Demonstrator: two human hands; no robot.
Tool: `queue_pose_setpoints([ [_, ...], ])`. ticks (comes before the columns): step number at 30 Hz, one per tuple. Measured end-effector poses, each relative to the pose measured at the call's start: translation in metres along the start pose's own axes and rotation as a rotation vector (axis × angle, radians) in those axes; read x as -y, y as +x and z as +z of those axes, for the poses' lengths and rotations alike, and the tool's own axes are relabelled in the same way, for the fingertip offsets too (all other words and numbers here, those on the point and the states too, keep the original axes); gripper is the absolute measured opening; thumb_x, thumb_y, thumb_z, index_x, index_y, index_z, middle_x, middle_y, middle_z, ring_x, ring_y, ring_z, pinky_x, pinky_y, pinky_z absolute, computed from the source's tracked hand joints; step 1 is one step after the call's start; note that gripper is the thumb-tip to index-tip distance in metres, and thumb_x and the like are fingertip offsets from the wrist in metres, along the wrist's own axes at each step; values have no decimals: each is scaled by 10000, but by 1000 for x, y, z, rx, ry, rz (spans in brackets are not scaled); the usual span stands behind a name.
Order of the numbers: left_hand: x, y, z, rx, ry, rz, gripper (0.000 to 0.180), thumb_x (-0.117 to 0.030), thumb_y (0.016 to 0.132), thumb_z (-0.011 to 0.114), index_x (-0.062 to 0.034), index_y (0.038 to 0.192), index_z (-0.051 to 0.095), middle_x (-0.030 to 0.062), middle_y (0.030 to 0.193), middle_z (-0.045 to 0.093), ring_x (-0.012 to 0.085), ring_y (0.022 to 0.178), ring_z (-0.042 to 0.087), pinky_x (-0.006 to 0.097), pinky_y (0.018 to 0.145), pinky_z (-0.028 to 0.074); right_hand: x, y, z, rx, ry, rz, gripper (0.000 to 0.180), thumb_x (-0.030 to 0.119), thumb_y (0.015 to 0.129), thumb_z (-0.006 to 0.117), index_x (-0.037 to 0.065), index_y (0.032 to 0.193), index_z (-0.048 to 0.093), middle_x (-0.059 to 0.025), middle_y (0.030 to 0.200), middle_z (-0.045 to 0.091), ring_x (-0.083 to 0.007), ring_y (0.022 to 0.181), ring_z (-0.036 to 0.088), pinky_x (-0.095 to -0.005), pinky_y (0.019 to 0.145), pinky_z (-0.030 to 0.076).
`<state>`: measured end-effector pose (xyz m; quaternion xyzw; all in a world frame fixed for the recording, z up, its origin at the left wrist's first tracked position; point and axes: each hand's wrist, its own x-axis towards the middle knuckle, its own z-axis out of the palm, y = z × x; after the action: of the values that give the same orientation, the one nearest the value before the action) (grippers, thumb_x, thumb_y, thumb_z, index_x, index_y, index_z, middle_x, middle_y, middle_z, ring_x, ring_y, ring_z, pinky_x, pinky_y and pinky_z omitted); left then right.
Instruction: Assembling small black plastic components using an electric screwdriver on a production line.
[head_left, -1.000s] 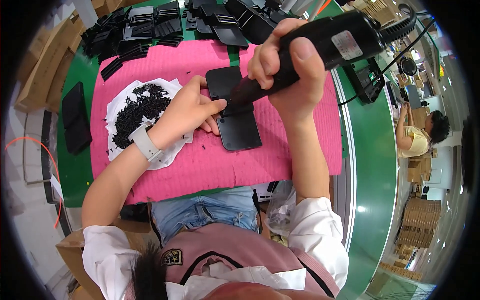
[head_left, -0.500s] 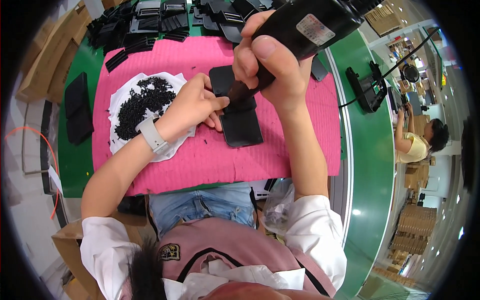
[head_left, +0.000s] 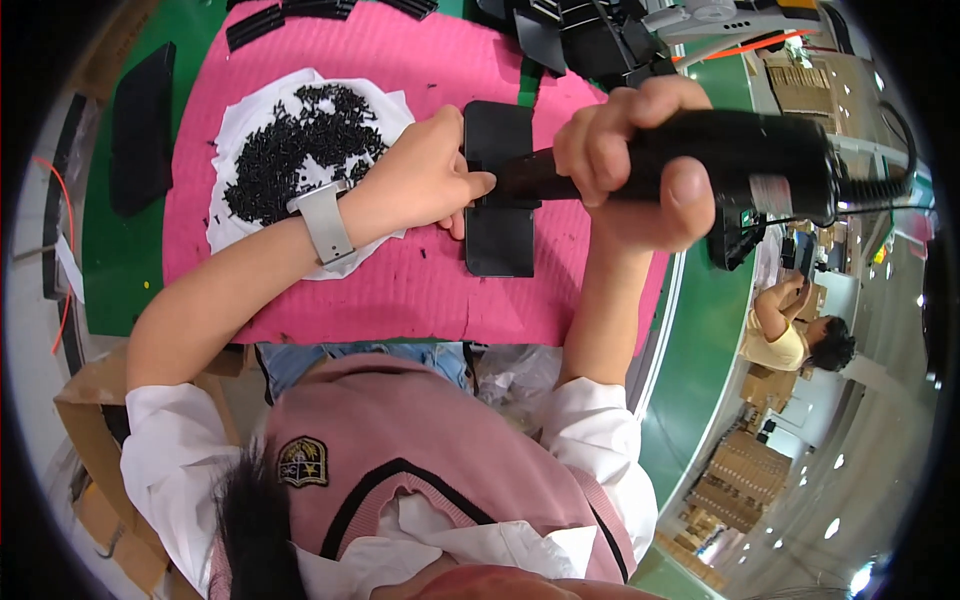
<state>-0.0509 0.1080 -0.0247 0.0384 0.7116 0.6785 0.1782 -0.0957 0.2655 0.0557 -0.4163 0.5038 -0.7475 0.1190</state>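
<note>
A black corded electric screwdriver (head_left: 745, 150) lies tilted in my right hand (head_left: 635, 175), whose fingers are wrapped round its body. Its nose reaches left to the middle of a black two-panel plastic part (head_left: 500, 245), but the very tip is hidden. My left hand (head_left: 425, 175) grips the part's left edge at the narrow joint between the panels, thumb beside the tool's nose. Any screw under the nose cannot be seen. Left of that hand, a heap of small black screws (head_left: 290, 150) lies on a white cloth (head_left: 225, 215).
A pink foam mat (head_left: 400, 300) covers part of the green table (head_left: 110, 285). Black plastic parts (head_left: 590, 35) are piled at the far edge, and a flat black piece (head_left: 143, 130) rests at the left. A person in yellow (head_left: 780, 335) sits farther off to the right.
The screwdriver has tipped from slanting up to nearly level, its back end swinging right and nearer. The view has shifted; the plastic part now appears straighter. Both hands keep their grip.
</note>
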Motion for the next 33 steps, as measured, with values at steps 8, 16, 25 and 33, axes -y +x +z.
queue_pose_setpoints([
  [8, 5, 1, -3, 37, 7, -84, 286, -32, 852, 601, 34, 982, 355, 115, 602, 576, 183, 457, 610, 276, 403, 448, -5, 6, -6, 102, 19, 50, 447, 398, 808, 618, 54, 1039, 451, -5, 580, 462, -104, 403, 413, -262, 400, 334],
  [16, 6, 1, -1, -44, 110, 81, 304, -24, 764, 639, 136, 844, 393, 214, 485, 549, 291, 456, 626, 357, 428, 487, -5, 7, -12, 184, 192, 64, 413, 186, 705, 714, 16, 983, 460, -76, 661, 510, -146, 475, 468, -288, 458, 409],
  [25, 2, 1, -2, -7, 46, 53, 329, -62, 799, 625, 159, 866, 389, 212, 518, 554, 279, 448, 625, 336, 414, 487, 3, -7, 1, 172, -95, -5, 562, 454, 812, 685, 47, 1116, 447, -24, 645, 512, -134, 476, 479, -285, 463, 378],
  [33, -9, -49, -18, -227, 881, 729, 229, -170, 801, 677, -6, 925, 576, 99, 684, 572, 256, 590, 601, 317, 524, 459, 31, -31, -21, 148, 97, -267, 604, 495, 799, 698, 50, 1103, 425, -6, 662, 524, -114, 460, 471, -282, 477, 409],
])
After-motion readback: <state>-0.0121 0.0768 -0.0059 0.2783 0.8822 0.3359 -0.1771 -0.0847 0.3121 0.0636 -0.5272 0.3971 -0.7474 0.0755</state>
